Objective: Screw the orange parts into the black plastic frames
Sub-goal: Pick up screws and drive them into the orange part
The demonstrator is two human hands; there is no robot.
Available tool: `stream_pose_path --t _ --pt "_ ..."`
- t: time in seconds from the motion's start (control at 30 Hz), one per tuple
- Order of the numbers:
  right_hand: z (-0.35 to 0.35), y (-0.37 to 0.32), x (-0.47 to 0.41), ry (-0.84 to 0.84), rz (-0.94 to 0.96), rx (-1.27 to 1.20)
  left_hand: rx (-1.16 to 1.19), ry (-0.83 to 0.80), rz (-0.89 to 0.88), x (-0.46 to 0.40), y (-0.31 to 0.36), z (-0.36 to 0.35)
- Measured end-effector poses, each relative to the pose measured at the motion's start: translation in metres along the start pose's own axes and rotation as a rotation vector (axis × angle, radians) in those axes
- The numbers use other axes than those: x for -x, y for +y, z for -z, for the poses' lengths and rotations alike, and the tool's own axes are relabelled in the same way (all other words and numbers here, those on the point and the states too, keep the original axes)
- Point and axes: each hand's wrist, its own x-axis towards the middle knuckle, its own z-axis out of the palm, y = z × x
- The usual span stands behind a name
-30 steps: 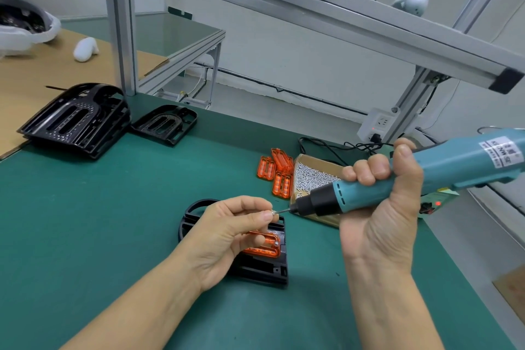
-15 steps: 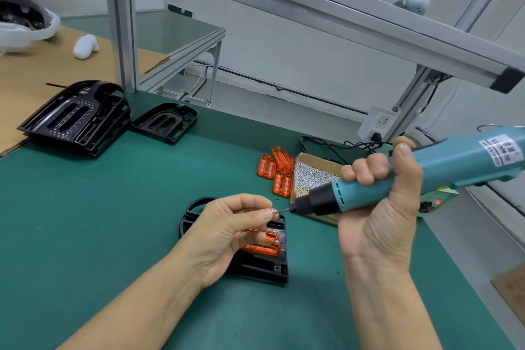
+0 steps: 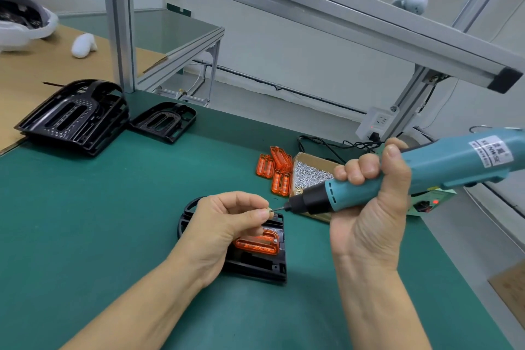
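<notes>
Orange part [image 3: 257, 244] sits in black plastic frame [image 3: 255, 267] on green tabletop [image 3: 99, 221]; both look light, rigid, glossy, best steadied by the frame's edges. Left hand [image 3: 224, 224] pinches a tiny screw [image 3: 268, 210] against the bit; easily dropped. Right hand [image 3: 366, 207] wraps the teal electric screwdriver [image 3: 443, 167]. Its white label is too blurred to read.

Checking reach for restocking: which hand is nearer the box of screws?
Right. The right hand with the screwdriver overlaps the box of screws; the left hand is over the black frame.
</notes>
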Motion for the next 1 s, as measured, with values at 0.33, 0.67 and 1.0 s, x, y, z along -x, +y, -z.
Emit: stream_pose_path --t 0.33,0.67,1.0 --pt "-0.002 0.007 0.003 0.037 0.056 -0.004 -0.112 0.011 -0.140 -0.003 -0.002 0.003" --pt "0.004 0.014 -0.005 0.016 -0.027 -0.013 -0.383 0.022 -0.167 -0.004 0.009 0.016" --pt "0.005 0.046 0.001 -0.136 -0.169 0.124 -1.419 -0.253 -0.100 -0.001 0.017 0.052"
